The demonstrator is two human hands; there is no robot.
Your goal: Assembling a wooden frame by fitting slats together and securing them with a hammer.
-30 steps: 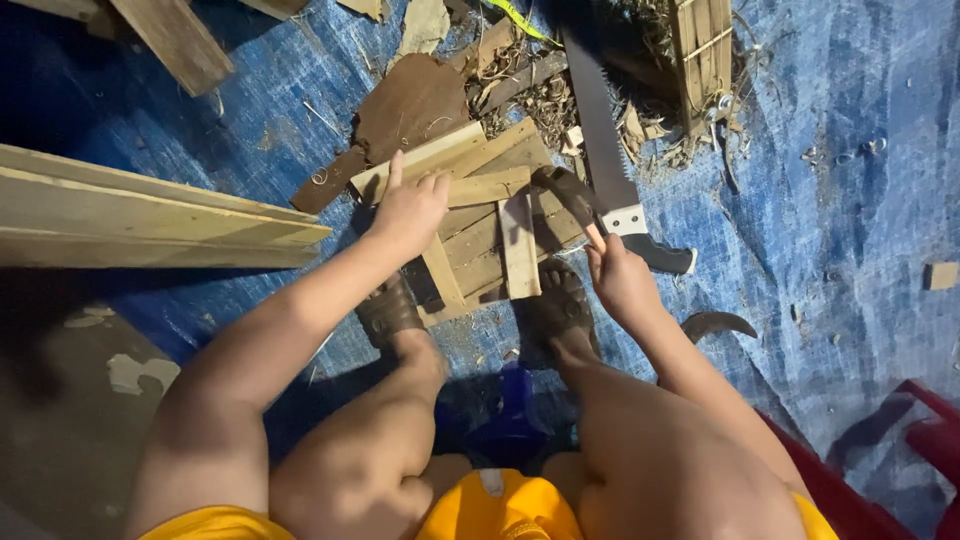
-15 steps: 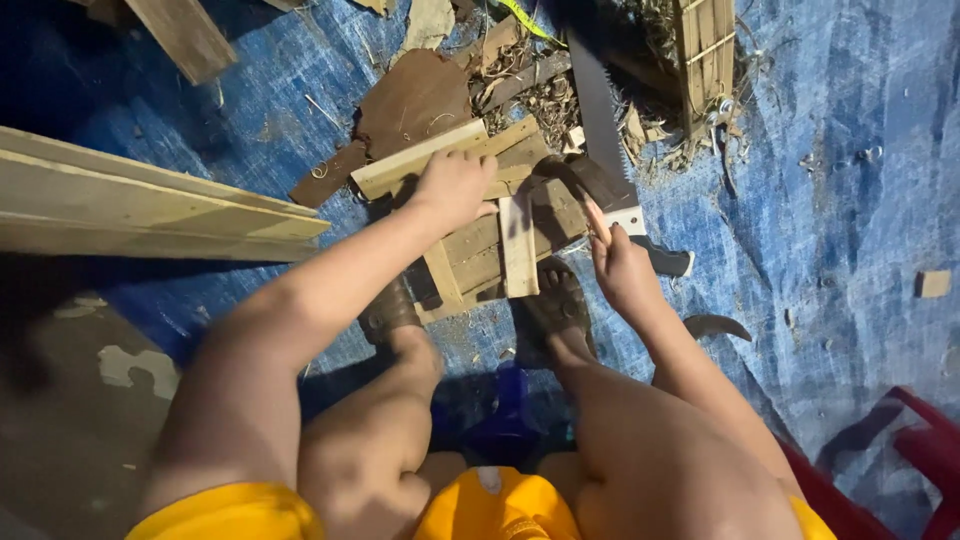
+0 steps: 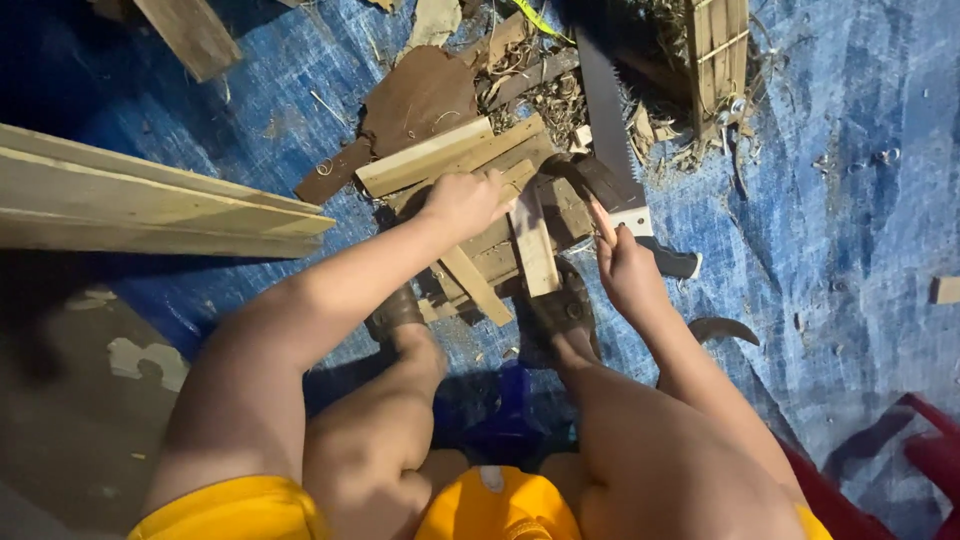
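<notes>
I sit over a pile of short wooden slats (image 3: 480, 150) on a blue tarp (image 3: 850, 200). My left hand (image 3: 460, 202) rests on top of the pile, its fingers closed around a thin wooden strip (image 3: 515, 182). An upright slat (image 3: 533, 245) stands between my hands. My right hand (image 3: 625, 268) is to the right of the pile with its index finger stretched out and nothing in it. It is next to the black handle (image 3: 678, 264) of a hand saw, whose blade (image 3: 603, 95) lies pointing away from me.
Long planks (image 3: 150, 205) lie at the left. A brown board (image 3: 420, 100), wood scraps and a small wooden crate (image 3: 718, 55) sit at the back. A dark curved blade (image 3: 725, 328) lies by my right forearm. My sandalled feet (image 3: 565, 310) press the pile. A red object (image 3: 920, 450) sits at the lower right.
My left hand has slid right and nearer across the pile and closed on the thin strip. My right hand has stayed beside the saw handle.
</notes>
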